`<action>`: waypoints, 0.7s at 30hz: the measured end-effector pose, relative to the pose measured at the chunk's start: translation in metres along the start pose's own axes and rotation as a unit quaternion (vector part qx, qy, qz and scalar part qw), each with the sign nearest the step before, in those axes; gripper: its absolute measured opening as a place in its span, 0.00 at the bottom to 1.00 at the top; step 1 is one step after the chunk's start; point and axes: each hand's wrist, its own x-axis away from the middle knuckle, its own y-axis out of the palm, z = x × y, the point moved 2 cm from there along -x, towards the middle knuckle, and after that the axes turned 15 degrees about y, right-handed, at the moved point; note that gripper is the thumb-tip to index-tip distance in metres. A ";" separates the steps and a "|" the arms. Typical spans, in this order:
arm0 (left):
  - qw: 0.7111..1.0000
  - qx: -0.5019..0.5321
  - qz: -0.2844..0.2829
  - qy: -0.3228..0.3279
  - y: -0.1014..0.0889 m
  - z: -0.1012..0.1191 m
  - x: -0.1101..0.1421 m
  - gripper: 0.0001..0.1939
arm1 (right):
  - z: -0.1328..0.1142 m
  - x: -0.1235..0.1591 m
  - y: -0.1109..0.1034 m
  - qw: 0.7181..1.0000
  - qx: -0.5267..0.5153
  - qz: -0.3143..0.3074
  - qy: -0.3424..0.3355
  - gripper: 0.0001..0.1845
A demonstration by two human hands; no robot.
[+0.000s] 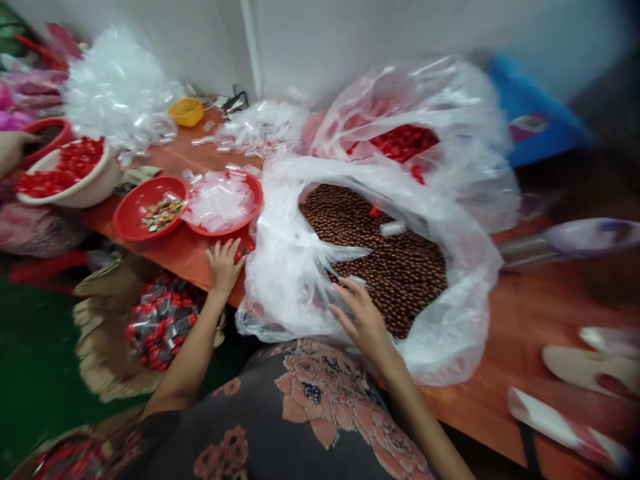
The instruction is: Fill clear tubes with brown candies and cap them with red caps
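My left hand point(223, 268) reaches to the table edge with its fingers spread, just below a red bowl point(257, 208) heaped with clear plastic pieces. Small red pieces point(243, 252) lie right beside its fingertips. Over the near rim of a big clear plastic bag point(295, 267), my right hand point(364, 319) has its fingers stretched and apart. Brown round beads or candies point(373, 257) fill this bag. A whitish clear piece point(359, 282) shows by the right fingertips; whether they touch it I cannot tell. A clear tube point(393, 229) lies on the brown pieces.
Behind stands a bag of red pieces point(405, 142) beside a blue bin point(540, 113). Leftward are a red bowl with small colourful pieces point(163, 212), a white bowl of red pieces point(65, 175) and a person's hand point(15, 150). Below, a sack point(95, 347) holds filled red-capped items.
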 end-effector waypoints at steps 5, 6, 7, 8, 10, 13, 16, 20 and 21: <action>0.997 -0.067 -0.038 0.022 0.019 -0.015 -0.014 0.27 | 0.009 -0.001 -0.003 1.000 0.007 0.009 0.028 0.25; 0.997 -0.059 -0.041 0.026 0.020 -0.017 -0.017 0.26 | 0.012 0.001 -0.003 0.999 0.008 0.010 0.031 0.25; 0.997 -0.051 -0.046 0.029 0.019 -0.019 -0.019 0.25 | 0.013 0.002 -0.003 0.999 0.009 0.010 0.034 0.25; 0.997 -0.046 -0.050 0.027 0.018 -0.021 -0.019 0.25 | 0.015 0.005 -0.002 0.999 0.009 0.008 0.035 0.25; 0.997 -0.044 -0.054 0.025 0.014 -0.025 -0.016 0.25 | 0.018 0.009 0.000 0.999 0.008 0.002 0.034 0.25; 0.997 -0.050 -0.053 0.004 0.006 -0.039 0.002 0.24 | 0.024 0.013 0.004 0.999 0.000 -0.011 0.033 0.26; 0.995 -0.068 -0.045 -0.049 -0.008 -0.064 0.035 0.24 | 0.030 0.017 0.005 0.999 -0.013 -0.026 0.043 0.26; 0.983 -0.095 -0.042 -0.153 -0.041 -0.109 0.090 0.27 | 0.037 0.018 0.003 0.998 -0.025 -0.021 0.049 0.27; 0.978 -0.102 -0.041 -0.177 -0.053 -0.119 0.101 0.30 | 0.038 0.018 0.003 0.998 -0.026 -0.018 0.047 0.27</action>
